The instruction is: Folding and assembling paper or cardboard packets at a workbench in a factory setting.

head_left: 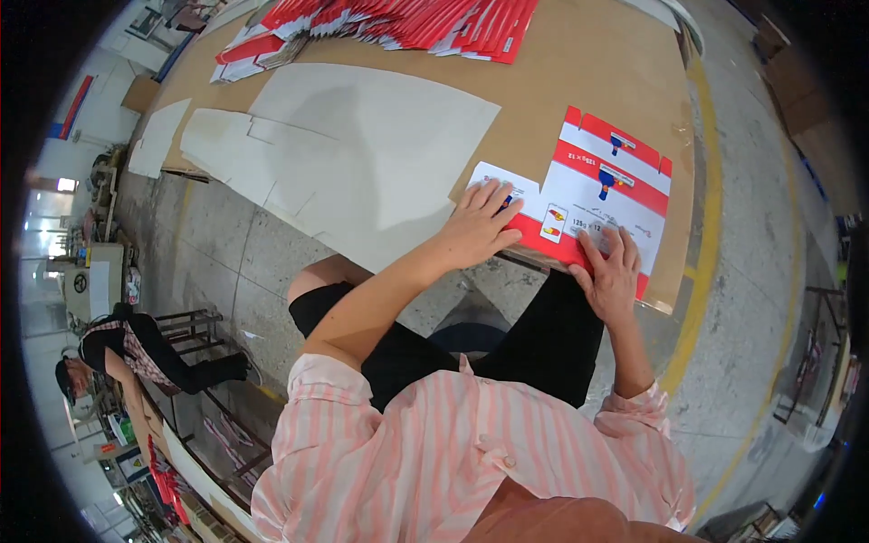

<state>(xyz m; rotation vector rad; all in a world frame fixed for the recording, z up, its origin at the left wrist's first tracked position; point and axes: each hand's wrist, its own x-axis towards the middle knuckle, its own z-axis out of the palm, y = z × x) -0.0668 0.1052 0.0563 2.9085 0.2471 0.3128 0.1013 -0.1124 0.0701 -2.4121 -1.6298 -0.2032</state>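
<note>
A flat red and white printed carton (579, 185) lies near the right corner of the table, with cut flaps along its far edge. My left hand (477, 224) rests on its left flap, fingers stretched out and pressing down on the card. On the near part of the carton, by the table edge, lies my right hand (612, 271), its fingers spread and the thumb apart. Neither hand is closed round anything. The palms hide part of the print and the near edge beneath them.
A fanned pile of red and white cartons (407, 23) lies at the far side of the brown-topped table (597, 63). Pale cardboard sheets (362, 127) cover its left part and overhang the edge. Another person (136, 353) bends over a bench at the left.
</note>
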